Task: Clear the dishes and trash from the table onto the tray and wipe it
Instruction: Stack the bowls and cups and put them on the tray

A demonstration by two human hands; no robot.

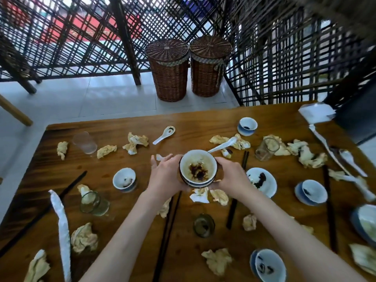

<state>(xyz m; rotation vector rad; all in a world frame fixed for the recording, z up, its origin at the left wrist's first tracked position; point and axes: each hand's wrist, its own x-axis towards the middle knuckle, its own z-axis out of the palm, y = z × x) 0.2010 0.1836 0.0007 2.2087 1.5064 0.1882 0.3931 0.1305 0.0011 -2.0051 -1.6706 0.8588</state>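
Both hands hold a short stack of white-and-blue ceramic bowls point(198, 169) above the middle of the brown wooden worktop point(109, 159). The left hand point(165, 176) cups the stack's left side with fingers spread and loosely curved around the wall; the right hand point(231, 177) wraps the right side, fingers curled round it. The top bowl carries a dark sauce residue, and the stack sits level.

The step in hand looks like gathering dishes: bowls are being nested before they go to the tray. No tray shows in this view, so where the stack must go cannot be told.

Much is left on the worktop. A small white bowl point(124, 180) sits toward the left edge, a shallow white plate with dark scraps point(262, 181) lies just beside the right hand, and another blue-rimmed bowl point(247, 126) stands near the far edge. A white ceramic spoon point(163, 135), crumpled yellowish paper napkins point(135, 142), dark chopsticks point(168, 231) and clear glass tumblers point(85, 142) lie scattered about.

The next move probably calls for setting the stack into a neighbouring bowl, or carrying it level so the sauce stays in. Wiping has not begun.
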